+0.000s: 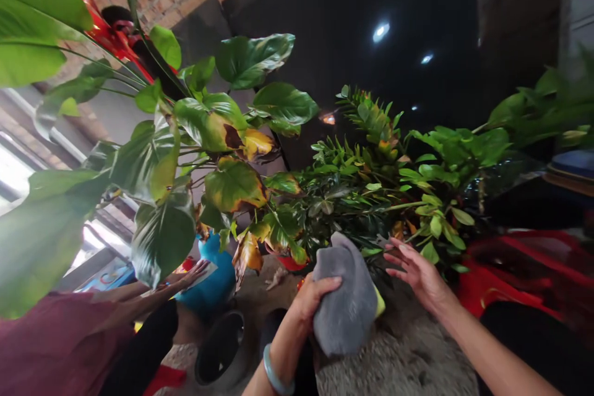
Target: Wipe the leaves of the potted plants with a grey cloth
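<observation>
A grey cloth [346,303] is gripped in my left hand [312,300], thumb on its front, and hangs over a concrete-like floor. A bit of yellow-green [380,302] shows at the cloth's right edge; what it belongs to is hidden. To the right, my right hand [417,272] reaches toward the leafy green plants [371,179], fingers stretched and apart, with nothing visibly held. Its fingertips are close to the lower leaves; I cannot tell whether they touch. A large-leaved plant [236,182] with yellowed, browned leaf edges spreads over the left and middle.
At the left, another person in a maroon top [69,340] has a hand [197,272] by a blue rounded object [213,272]. A dark bucket [220,346] stands on the floor. Red plastic [520,266] lies at the right. Behind the plants is a dark glossy panel [343,25].
</observation>
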Motion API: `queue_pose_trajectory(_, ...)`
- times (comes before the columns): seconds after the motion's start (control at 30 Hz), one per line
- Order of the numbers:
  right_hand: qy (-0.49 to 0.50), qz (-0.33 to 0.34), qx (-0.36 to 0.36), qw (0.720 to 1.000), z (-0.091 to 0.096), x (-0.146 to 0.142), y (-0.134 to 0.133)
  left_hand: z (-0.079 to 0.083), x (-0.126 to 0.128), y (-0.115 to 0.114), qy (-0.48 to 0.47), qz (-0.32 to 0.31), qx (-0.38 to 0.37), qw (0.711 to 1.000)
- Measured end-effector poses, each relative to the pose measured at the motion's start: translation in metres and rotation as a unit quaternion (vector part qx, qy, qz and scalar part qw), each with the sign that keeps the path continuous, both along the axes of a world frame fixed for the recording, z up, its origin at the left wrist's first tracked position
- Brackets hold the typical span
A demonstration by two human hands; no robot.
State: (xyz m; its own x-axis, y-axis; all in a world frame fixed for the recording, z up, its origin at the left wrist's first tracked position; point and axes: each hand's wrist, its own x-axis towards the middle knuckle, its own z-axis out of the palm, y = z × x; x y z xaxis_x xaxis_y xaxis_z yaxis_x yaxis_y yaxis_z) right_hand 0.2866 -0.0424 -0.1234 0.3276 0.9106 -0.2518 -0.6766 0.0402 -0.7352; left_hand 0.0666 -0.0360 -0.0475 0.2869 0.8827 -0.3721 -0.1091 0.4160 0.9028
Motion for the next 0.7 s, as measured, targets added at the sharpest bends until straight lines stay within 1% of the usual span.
queue_pose_trajectory(0.03,-0.001,0.001,0.003,1.000,0.001,0.000,-0.001,0.006,0.004,-0.005,-0.011,-0.023,0.021,0.999)
queue_pose_trajectory(0.07,-0.002,0.002,0.004,1.000,0.002,0.000,-0.001,0.016,0.007,-0.008,-0.022,-0.032,0.045,0.998)
queue_pose_trajectory(0.1,-0.003,0.001,0.003,1.000,0.003,0.000,-0.001,0.029,0.008,-0.009,-0.034,-0.028,0.069,0.997)
queue_pose_trajectory(0.2,0.008,-0.004,-0.006,1.000,0.003,0.001,-0.001,0.069,0.009,0.004,-0.074,0.034,0.141,0.987)
queue_pose_trajectory(0.23,0.013,-0.004,-0.006,1.000,0.003,0.001,0.000,0.078,0.010,0.011,-0.087,0.057,0.161,0.981)
queue_pose_trajectory(0.27,0.016,-0.004,-0.005,1.000,0.003,0.001,0.000,0.083,0.012,0.018,-0.098,0.076,0.176,0.977)
queue_pose_trajectory(0.3,0.018,-0.004,-0.004,1.000,0.003,0.001,0.000,0.084,0.015,0.025,-0.103,0.091,0.184,0.973)
queue_pose_trajectory(0.33,0.018,-0.005,-0.004,1.000,0.003,0.001,0.000,0.080,0.019,0.031,-0.098,0.097,0.183,0.973)
queue_pose_trajectory(0.4,0.017,-0.004,-0.005,1.000,0.002,0.000,0.000,0.063,0.027,0.036,-0.050,0.077,0.154,0.984)
queue_pose_trajectory(0.47,0.021,-0.004,-0.007,1.000,0.002,0.000,-0.001,0.040,0.033,0.032,0.022,0.011,0.100,0.995)
queue_pose_trajectory(0.5,0.024,-0.003,-0.008,1.000,0.001,-0.001,-0.002,0.030,0.034,0.027,0.050,-0.034,0.073,0.995)
queue_pose_trajectory(0.53,0.027,-0.002,-0.008,1.000,0.001,-0.001,-0.002,0.024,0.033,0.022,0.067,-0.078,0.052,0.993)
queue_pose_trajectory(0.57,0.030,0.000,-0.008,1.000,0.001,-0.001,-0.003,0.023,0.032,0.016,0.072,-0.113,0.041,0.990)
queue_pose_trajectory(0.6,0.033,0.002,-0.008,0.999,0.001,0.000,-0.004,0.026,0.031,0.012,0.069,-0.135,0.041,0.988)
queue_pose_trajectory(0.63,0.036,0.003,-0.008,0.999,0.000,0.001,-0.004,0.034,0.030,0.010,0.061,-0.141,0.053,0.987)
queue_pose_trajectory(0.7,0.044,0.003,-0.011,0.999,0.000,0.002,-0.005,0.060,0.032,0.016,0.031,-0.115,0.096,0.988)
